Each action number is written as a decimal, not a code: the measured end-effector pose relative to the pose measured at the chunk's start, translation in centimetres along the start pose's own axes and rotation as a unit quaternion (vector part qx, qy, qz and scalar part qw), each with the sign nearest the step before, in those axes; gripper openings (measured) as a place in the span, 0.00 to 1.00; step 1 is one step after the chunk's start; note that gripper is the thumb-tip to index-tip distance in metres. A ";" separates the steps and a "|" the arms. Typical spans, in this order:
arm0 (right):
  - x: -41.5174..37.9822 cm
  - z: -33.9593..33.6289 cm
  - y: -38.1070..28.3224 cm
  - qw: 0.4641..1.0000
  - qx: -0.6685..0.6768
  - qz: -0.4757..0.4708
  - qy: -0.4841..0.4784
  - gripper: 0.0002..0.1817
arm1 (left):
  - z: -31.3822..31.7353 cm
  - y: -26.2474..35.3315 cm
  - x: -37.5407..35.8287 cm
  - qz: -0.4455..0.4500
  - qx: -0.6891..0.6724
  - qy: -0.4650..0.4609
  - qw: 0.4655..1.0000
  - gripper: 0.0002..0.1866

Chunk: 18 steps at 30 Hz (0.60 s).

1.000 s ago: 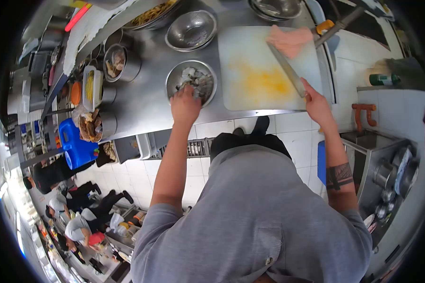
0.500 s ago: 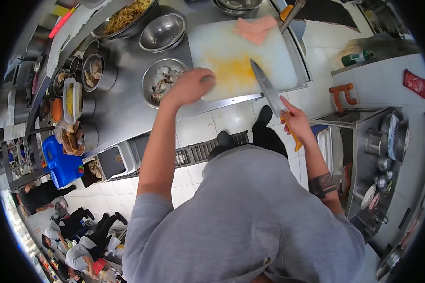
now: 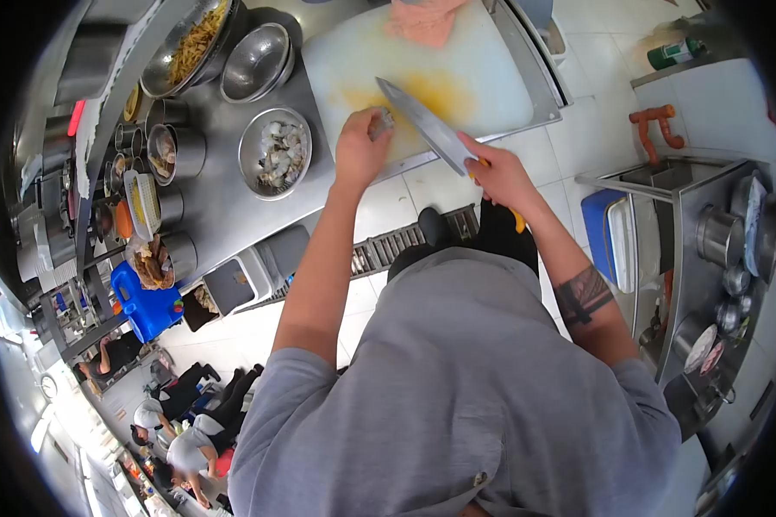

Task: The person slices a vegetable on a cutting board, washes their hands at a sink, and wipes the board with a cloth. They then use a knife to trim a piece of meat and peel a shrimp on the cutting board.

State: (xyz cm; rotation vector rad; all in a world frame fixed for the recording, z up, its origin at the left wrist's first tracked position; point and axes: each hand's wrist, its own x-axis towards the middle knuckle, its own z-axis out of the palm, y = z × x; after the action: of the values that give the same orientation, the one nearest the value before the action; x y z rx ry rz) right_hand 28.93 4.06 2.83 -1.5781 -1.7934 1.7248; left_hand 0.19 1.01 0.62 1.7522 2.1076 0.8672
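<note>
My left hand (image 3: 362, 148) is over the near left part of a white cutting board (image 3: 491, 82), its fingers closed on a small greyish piece of seafood (image 3: 383, 122). In my right hand (image 3: 502, 179) is a large knife (image 3: 429, 127) with a yellow handle, its blade pointing up and left over the board, close to the left hand. Yellow stains mark the board, and a pink cloth (image 3: 424, 21) lies at its far edge. A metal bowl (image 3: 248, 159) of similar seafood pieces stands left of the board.
Nested metal bowls (image 3: 257, 65) and a pan of shredded food (image 3: 197, 52) stand at the far left. Several pots and a blue jug (image 3: 147, 302) line the left side. A metal shelf (image 3: 685, 215) with pots is at right. Other people (image 3: 190, 444) are at lower left.
My left hand has moved from beside the seafood bowl to over the board, with a piece now visible in its fingers. The knife has come left, nearer that hand. The view has shifted.
</note>
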 end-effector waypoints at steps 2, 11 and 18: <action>0.4 -0.7 -2.3 0.999 -0.034 0.001 -0.039 0.29 | -0.7 0.4 0.5 -0.028 -0.046 -0.051 0.997 0.22; 1.1 -2.4 -2.0 0.997 -0.042 -0.016 -0.060 0.30 | -1.8 0.3 1.2 -0.025 -0.022 -0.091 0.995 0.21; -2.6 -1.9 1.2 0.998 -0.019 -0.015 -0.058 0.30 | -2.8 0.9 1.0 -0.009 0.085 -0.157 0.984 0.21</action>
State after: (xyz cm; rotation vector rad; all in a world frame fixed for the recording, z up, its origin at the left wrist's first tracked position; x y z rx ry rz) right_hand 32.07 2.93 3.77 -1.4856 -1.9043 1.8138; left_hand -0.86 1.28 3.57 1.8087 2.0311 0.3833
